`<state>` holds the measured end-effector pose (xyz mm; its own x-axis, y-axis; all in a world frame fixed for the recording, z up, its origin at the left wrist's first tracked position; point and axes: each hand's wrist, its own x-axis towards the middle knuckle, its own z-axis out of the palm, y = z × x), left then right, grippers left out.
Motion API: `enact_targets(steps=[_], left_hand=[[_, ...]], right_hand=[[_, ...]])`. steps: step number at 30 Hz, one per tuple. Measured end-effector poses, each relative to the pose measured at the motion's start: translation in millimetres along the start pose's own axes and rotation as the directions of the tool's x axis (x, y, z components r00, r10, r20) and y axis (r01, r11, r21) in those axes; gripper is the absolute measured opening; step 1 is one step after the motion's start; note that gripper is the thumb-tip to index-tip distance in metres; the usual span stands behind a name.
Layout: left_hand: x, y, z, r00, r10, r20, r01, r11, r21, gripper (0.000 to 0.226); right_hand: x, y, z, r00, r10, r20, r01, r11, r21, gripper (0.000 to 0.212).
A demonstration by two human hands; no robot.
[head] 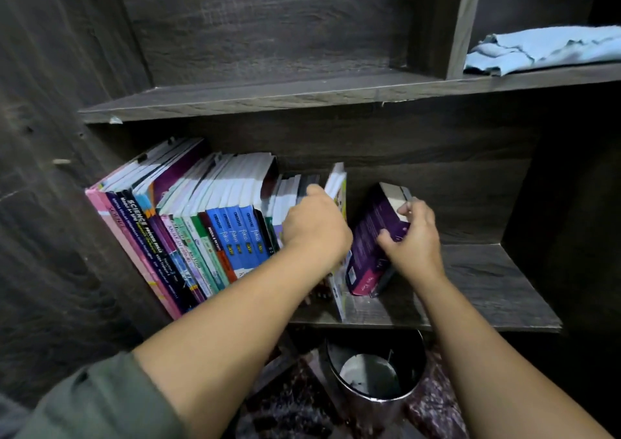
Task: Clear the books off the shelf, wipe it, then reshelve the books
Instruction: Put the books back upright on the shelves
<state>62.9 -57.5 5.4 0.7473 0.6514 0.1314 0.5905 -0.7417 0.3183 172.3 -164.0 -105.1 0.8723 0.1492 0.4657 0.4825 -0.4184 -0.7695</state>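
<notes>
Step in hand: judging this to be a book going into or coming out of the row. Leaning towards reshelving, given the packed row and the bare board to its right, but not managing to tell for certain.
Left hand (314, 227): resting curled against the right end of the row of books (201, 230), touching the thin white book (337, 183). Knuckles hiding the fingers, so not managing to tell whether pinching or only bracing.
Right hand (415, 240): grasping the purple book (373, 237), thumb on the cover, fingers wrapping its top edge.
Purple book: standing tilted on the shelf (470, 287), just right of the thin white book, lower corner touching the board.
Row of books: leaning leftwards, filling the left half of the shelf.
Cloth (544, 50): lying crumpled in the upper right compartment, well apart from both hands.
Bin (376, 405): sitting on the floor under the shelf.
Next move, if reshelving: calling for swinging the purple book upright and sliding it flush against the thin white book, while bracing the row against toppling rightwards.
</notes>
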Motion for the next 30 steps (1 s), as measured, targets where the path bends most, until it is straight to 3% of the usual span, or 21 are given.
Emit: enact_targets(steps=[4,6,8,10,12,14,16,20,22,25,30], left_hand=[[22,4,28,0.995,0.054,-0.087,-0.046,0.995,0.091,0.036],[16,0,39,0.976,0.141,-0.168,-0.108,0.975,0.192,0.040],[10,-15,47,0.909,0.291,-0.299,-0.221,0.944,0.246,0.048],[12,-39,56,0.782,0.508,-0.361,-0.429,0.859,0.280,0.055],[22,-64,61,0.707,0.671,-0.225,-0.604,0.738,0.302,0.065],[30,-79,62,0.709,0.700,-0.090,-0.635,0.688,0.352,0.079],[35,-79,58,0.726,0.685,-0.062,-0.614,0.685,0.392,0.085],[45,-66,55,0.791,0.606,-0.083,-0.531,0.749,0.397,0.086],[48,-58,59,0.817,0.567,-0.109,-0.476,0.768,0.428,0.086],[47,-51,59,0.835,0.539,-0.111,-0.458,0.792,0.403,0.085],[21,-87,33,0.784,0.609,-0.122,-0.467,0.708,0.529,0.075]], right_hand=[[2,-4,10,0.992,-0.082,0.097,0.082,0.997,0.004,0.047],[-1,-6,15,0.993,-0.080,0.092,0.072,0.994,0.083,0.071],[-7,-9,17,0.993,-0.025,0.116,0.001,0.980,0.201,0.092],[-13,-9,19,0.978,0.049,0.204,-0.099,0.965,0.243,0.094],[-16,-5,22,0.951,0.101,0.292,-0.167,0.963,0.210,0.083],[-14,4,22,0.910,0.134,0.392,-0.228,0.952,0.204,0.075],[-10,16,21,0.828,0.171,0.533,-0.321,0.925,0.202,0.077],[-11,38,24,0.631,0.258,0.731,-0.407,0.913,0.029,0.113],[-18,42,31,0.583,0.284,0.761,-0.400,0.916,-0.036,0.133],[-27,51,49,0.621,0.298,0.725,-0.410,0.912,-0.024,0.157],[-32,52,72,0.752,0.291,0.591,-0.369,0.930,0.011,0.159]])
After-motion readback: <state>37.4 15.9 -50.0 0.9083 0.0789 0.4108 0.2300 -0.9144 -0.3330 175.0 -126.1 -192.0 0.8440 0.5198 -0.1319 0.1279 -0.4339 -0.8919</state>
